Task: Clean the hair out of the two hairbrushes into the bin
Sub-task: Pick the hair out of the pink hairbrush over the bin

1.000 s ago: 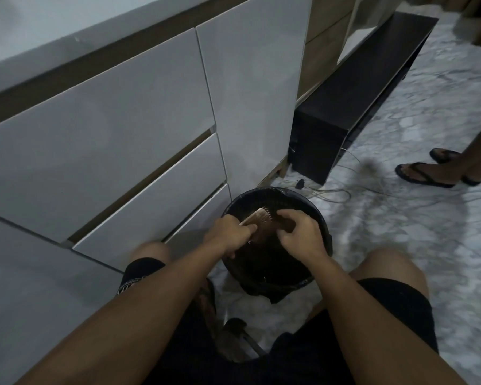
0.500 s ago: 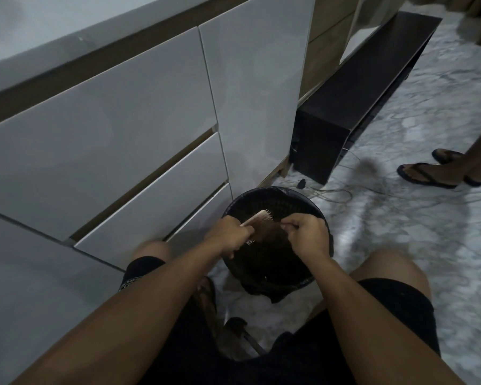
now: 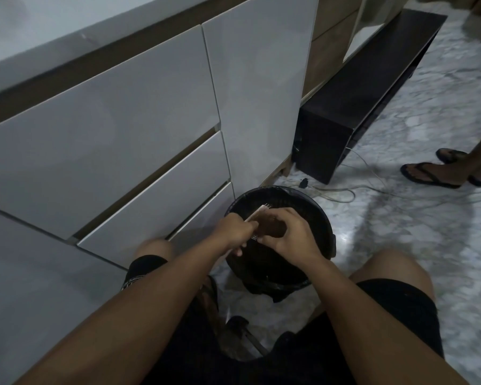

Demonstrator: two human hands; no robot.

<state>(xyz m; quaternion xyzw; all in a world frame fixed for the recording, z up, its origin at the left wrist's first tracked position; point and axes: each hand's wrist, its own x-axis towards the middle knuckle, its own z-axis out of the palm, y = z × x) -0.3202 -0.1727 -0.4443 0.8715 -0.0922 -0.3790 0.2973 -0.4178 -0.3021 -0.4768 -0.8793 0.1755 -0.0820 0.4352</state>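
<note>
Currently I hold the hairbrush (image 3: 257,215) over the open mouth of the bin (image 3: 321,218). My left hand (image 3: 233,230) is closed around the brush handle. The right hand (image 3: 288,236) is curled over the bristle face, its fingers (image 3: 272,219) pinched together at the bristles; whether they grip a tuft of hair I cannot tell. The second hairbrush cannot be identified with certainty; a dark object (image 3: 238,329) lies on the floor (image 3: 400,245) well below the fingers, between my knees.

Risks, as I judge them:
- Loose hair may cling to the right fingers and fall outside the rim, since the fingers sit near the bin's near-left edge.
- A hard pull may jerk the brush from the left hand's hold into the bin.
- Low light hides fine strands, so residue may remain in the bristles.

Compared with half a second earlier, the right hand has shifted toward the left hand and lower along the brush, covering more of the bristle face. The brush and bin positions are unchanged.
</note>
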